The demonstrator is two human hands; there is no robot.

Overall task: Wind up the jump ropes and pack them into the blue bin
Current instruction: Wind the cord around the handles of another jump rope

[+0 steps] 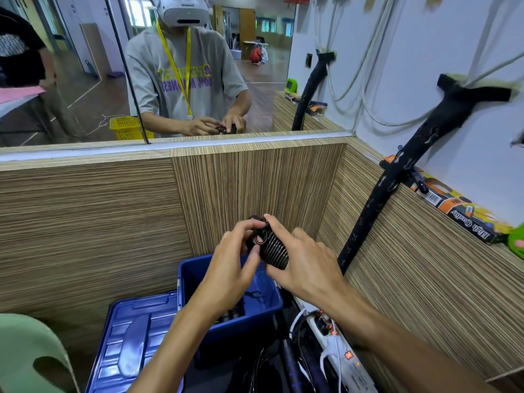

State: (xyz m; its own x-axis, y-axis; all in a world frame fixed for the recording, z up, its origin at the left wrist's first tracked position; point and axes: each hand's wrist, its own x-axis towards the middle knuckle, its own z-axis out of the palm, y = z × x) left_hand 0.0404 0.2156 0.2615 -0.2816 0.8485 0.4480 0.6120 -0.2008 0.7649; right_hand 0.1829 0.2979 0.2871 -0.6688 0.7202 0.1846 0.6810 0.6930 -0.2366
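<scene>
There is one camera, worn on the person's head. It looks forward and down, very close to the two hands. Near and low sits the open blue plastic bin (pixel 195 276). Far ahead, the wide wall mirror (pixel 71 80) faces it.

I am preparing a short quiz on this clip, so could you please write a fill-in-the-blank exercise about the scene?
1. Both hands hold the black wound jump rope above the open ____ plastic bin.
2. The bin's ridged blue lid lies to the bin's ____.
3. The left hand pinches the bundle's ____ end.

Missing words: blue; left; top
</scene>
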